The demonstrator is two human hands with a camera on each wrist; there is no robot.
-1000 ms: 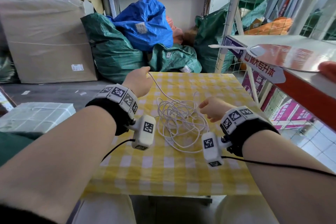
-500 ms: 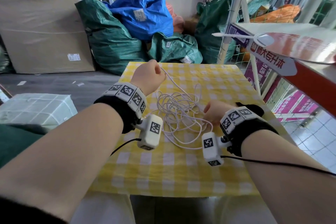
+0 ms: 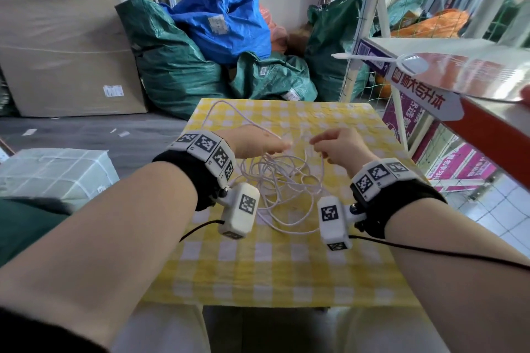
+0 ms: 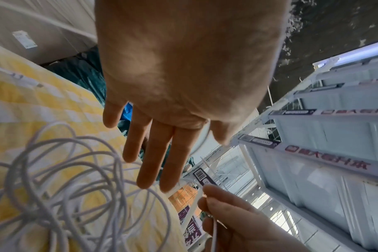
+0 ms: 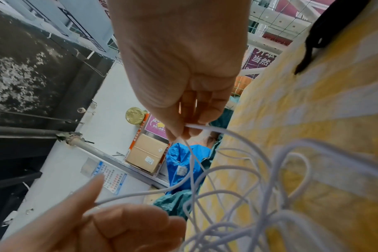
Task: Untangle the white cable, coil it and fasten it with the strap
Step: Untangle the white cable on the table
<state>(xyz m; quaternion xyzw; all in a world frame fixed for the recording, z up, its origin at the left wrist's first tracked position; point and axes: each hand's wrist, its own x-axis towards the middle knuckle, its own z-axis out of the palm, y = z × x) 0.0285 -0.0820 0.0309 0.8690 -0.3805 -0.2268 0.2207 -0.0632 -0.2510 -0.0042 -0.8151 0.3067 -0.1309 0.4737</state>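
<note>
The white cable (image 3: 286, 189) lies in a loose tangle on the yellow checked table (image 3: 286, 266). One strand loops out to the far edge. My left hand (image 3: 259, 145) hovers over the tangle, pointing right. Its fingers (image 4: 153, 153) are straight, and in the right wrist view a strand (image 5: 140, 194) runs in between its thumb and fingers. My right hand (image 3: 334, 146) faces it a short gap away and pinches the cable (image 5: 196, 127) between thumb and fingertips. A black strap (image 5: 313, 39) lies on the table to the right; the head view hides it.
A red and white shelf (image 3: 430, 77) with a hand fan on it juts in above the table's right side, with wire mesh behind. Green and blue sacks (image 3: 223, 23) and a large wrapped carton (image 3: 63, 46) stand beyond the far edge. A wrapped parcel (image 3: 51, 175) sits at left.
My left hand has come down and moved right toward the right hand, and its fist has opened to straight fingers. The right hand has lifted off the tangle with a strand.
</note>
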